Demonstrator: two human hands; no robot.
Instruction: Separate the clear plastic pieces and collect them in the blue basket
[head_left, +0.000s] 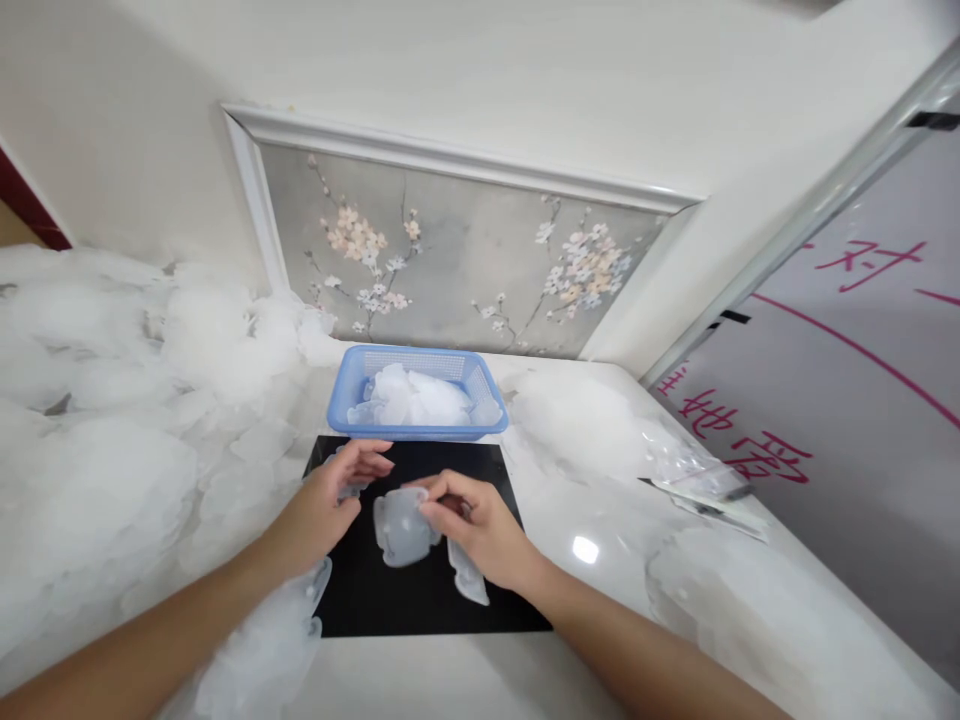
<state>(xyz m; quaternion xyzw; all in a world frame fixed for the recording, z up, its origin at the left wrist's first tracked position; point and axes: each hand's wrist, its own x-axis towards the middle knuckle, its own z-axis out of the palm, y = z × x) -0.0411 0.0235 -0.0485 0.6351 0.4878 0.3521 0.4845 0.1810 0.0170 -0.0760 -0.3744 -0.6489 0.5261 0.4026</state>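
Note:
My right hand (484, 525) pinches the upper right edge of a frosted, translucent plastic piece (403, 530) with notched sides, between thumb and index finger. The piece is over a black mat (420, 605). A second translucent piece (466, 575) shows below the same hand; whether the hand also holds it, I cannot tell. Over the mat's left side my left hand (334, 500) is open, fingers stretched towards the right and apart from the thumb. Part of another translucent piece shows behind its fingers, mostly hidden by them.
Beyond the mat stands a blue basket (416, 433) with several frosted pieces inside. A large heap of similar pieces (97, 480) covers the left side. On the right lie another pile (577, 420) and clear plastic wrapping (675, 455). A whiteboard (847, 420) borders the right side.

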